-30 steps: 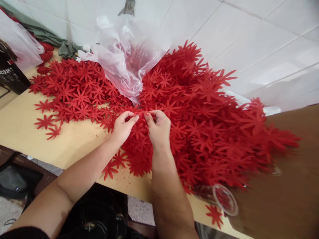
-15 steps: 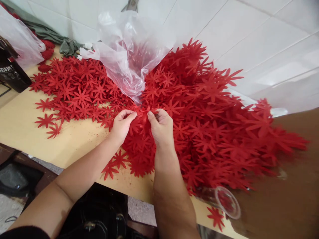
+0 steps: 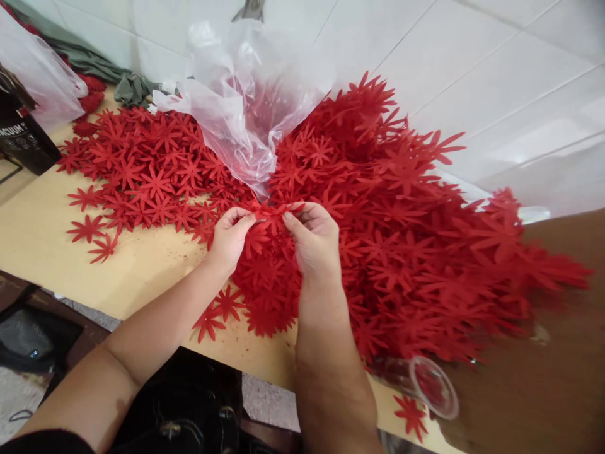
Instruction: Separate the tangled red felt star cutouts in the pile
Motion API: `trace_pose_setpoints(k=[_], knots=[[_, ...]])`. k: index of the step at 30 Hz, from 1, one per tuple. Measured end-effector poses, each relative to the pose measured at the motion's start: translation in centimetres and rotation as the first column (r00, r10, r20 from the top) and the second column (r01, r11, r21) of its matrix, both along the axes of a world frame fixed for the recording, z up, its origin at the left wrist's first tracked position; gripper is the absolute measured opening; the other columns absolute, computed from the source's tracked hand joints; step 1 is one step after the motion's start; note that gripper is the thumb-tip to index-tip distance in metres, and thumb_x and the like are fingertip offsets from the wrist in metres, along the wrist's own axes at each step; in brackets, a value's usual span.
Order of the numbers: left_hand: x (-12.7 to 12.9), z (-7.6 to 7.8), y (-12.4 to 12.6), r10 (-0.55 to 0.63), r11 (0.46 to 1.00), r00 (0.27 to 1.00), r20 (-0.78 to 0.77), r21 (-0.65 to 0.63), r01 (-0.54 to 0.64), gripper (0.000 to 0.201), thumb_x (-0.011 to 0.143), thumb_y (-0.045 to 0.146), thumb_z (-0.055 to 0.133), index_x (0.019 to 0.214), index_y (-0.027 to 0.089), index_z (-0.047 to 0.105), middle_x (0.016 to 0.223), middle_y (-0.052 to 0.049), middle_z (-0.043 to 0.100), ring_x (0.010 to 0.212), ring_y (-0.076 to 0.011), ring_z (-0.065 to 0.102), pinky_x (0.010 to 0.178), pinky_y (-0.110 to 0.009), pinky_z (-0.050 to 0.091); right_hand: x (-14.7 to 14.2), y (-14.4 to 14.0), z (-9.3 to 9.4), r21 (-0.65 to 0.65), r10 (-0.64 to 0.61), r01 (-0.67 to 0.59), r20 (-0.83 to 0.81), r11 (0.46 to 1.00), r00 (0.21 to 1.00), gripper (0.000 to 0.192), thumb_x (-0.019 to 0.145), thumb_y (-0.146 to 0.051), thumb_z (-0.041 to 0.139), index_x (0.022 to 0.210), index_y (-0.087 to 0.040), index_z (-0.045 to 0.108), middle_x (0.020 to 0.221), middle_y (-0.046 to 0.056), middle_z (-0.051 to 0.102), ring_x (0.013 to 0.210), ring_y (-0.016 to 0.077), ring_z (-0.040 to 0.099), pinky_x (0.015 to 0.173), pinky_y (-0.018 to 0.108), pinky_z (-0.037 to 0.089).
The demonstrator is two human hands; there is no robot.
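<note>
Between my two hands is a red flower cutout [image 3: 270,217] with narrow petals, seen almost edge-on. My left hand [image 3: 231,236] pinches its left side between thumb and forefinger. At its right side, the thumb and fingers of my right hand [image 3: 316,239] are closed on a petal. Under and behind my hands spreads a large heap of the same red flowers [image 3: 401,239]. A second, flatter pile of red flowers [image 3: 155,170] lies to the left. Which single pieces touch my fingers from below is hidden.
A clear plastic bag [image 3: 255,120] stands against the tiled wall [image 3: 449,75] behind the piles. On the right, a clear plastic cup [image 3: 433,386] lies on its side near the table edge [image 3: 265,353]. A black package [image 3: 23,139] stands at far left.
My right hand has shifted slightly to the right and turned a little, its fingers now higher on the flower. The left hand stays nearly where it was.
</note>
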State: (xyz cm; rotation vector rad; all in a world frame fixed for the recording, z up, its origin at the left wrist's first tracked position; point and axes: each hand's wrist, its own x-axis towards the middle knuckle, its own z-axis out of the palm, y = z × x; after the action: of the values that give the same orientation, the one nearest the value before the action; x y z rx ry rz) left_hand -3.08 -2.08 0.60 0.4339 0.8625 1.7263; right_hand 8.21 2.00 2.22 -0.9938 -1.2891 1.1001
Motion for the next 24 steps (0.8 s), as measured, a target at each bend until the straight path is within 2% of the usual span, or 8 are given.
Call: trace_pose_setpoints(k=[4,6,9,11,12,17,20,24], knots=[[-0.1,0.0,0.0,0.018,1.0,1.0,0.003,-0.02,-0.018,0.013,0.064,0.012,0.058,0.058,0.016,0.048,0.056,0.008,0.051,0.054,-0.0026,0.048,0.06,-0.016,0.038,1.0,1.0,-0.1,-0.033,-0.1,0.097,-0.115,0.995,0.988,0.023,0.055,-0.024,0.073,0.07,-0.019,0.057,0.059,-0.007,0.053,0.05,0.0043,0.046,0.052,0.019,0.041],[-0.3,0.1,0.1,0.048,0.998,0.999,-0.002,-0.037,-0.048,0.014,0.065,0.011,0.057,0.057,0.016,0.046,0.054,0.008,0.049,0.053,-0.002,0.046,0.059,-0.015,0.037,1.8,1.5,0.1,-0.023,-0.173,0.172,-0.126,0.985,0.977,0.023,0.056,-0.026,0.072,0.072,-0.02,0.058,0.062,-0.007,0.053,0.051,0.0052,0.048,0.055,0.022,0.044],[-0.2,0.1,0.1,0.021,0.999,1.0,-0.022,-0.043,-0.022,0.013,0.066,0.012,0.057,0.059,0.016,0.047,0.055,0.008,0.051,0.054,-0.0027,0.048,0.061,-0.016,0.039,2.6,1.6,1.0,0.093,-0.239,0.233,0.06,0.968,0.969,0.026,0.063,-0.029,0.069,0.088,-0.021,0.064,0.093,0.001,0.063,0.084,0.0106,0.06,0.084,0.032,0.048],[0.0,0.1,0.1,-0.018,0.999,0.999,-0.043,-0.043,0.017,0.011,0.067,0.014,0.059,0.061,0.016,0.049,0.056,0.008,0.054,0.055,-0.004,0.051,0.064,-0.018,0.04,2.5,1.0,1.8,0.204,-0.242,0.199,0.215,0.959,0.946,0.028,0.07,-0.034,0.065,0.095,-0.021,0.066,0.116,0.005,0.059,0.108,0.0146,0.055,0.099,0.037,0.041],[0.1,0.0,0.1,-0.031,0.999,0.998,-0.052,-0.045,0.029,0.01,0.067,0.015,0.06,0.062,0.016,0.051,0.057,0.007,0.055,0.056,-0.0046,0.052,0.065,-0.019,0.041,2.2,0.7,2.1,0.231,-0.214,0.153,0.266,0.961,0.94,0.028,0.073,-0.038,0.062,0.095,-0.021,0.066,0.118,0.006,0.059,0.112,0.0158,0.054,0.1,0.038,0.041],[0.2,0.2,0.0,-0.045,0.998,0.999,-0.02,-0.042,0.044,0.01,0.07,0.016,0.059,0.063,0.016,0.051,0.061,0.005,0.06,0.062,-0.0058,0.056,0.073,-0.022,0.043,0.3,-0.8,2.3,0.108,0.052,-0.103,0.395,0.989,0.917,0.031,0.067,-0.045,0.066,0.083,-0.018,0.065,0.08,0.004,0.067,0.074,0.0144,0.061,0.071,0.032,0.05],[0.2,0.4,-0.1,-0.059,0.998,0.998,-0.033,-0.025,0.059,0.01,0.069,0.016,0.06,0.063,0.016,0.052,0.06,0.006,0.06,0.06,-0.0051,0.055,0.073,-0.022,0.043,0.0,-0.8,1.6,0.095,0.008,-0.05,0.4,0.994,0.917,0.027,0.068,-0.043,0.066,0.068,-0.017,0.06,0.061,-0.002,0.058,0.057,0.0092,0.05,0.057,0.026,0.043],[0.2,0.3,-0.2,-0.066,0.998,0.993,-0.094,0.007,0.066,0.011,0.068,0.016,0.061,0.06,0.016,0.054,0.058,0.006,0.06,0.058,-0.0038,0.054,0.069,-0.018,0.043,0.4,-0.4,0.9,0.136,-0.097,0.042,0.427,0.99,0.899,0.037,0.075,-0.049,0.057,0.057,-0.019,0.045,0.049,-0.006,0.038,0.047,0.0068,0.033,0.048,0.024,0.029]])
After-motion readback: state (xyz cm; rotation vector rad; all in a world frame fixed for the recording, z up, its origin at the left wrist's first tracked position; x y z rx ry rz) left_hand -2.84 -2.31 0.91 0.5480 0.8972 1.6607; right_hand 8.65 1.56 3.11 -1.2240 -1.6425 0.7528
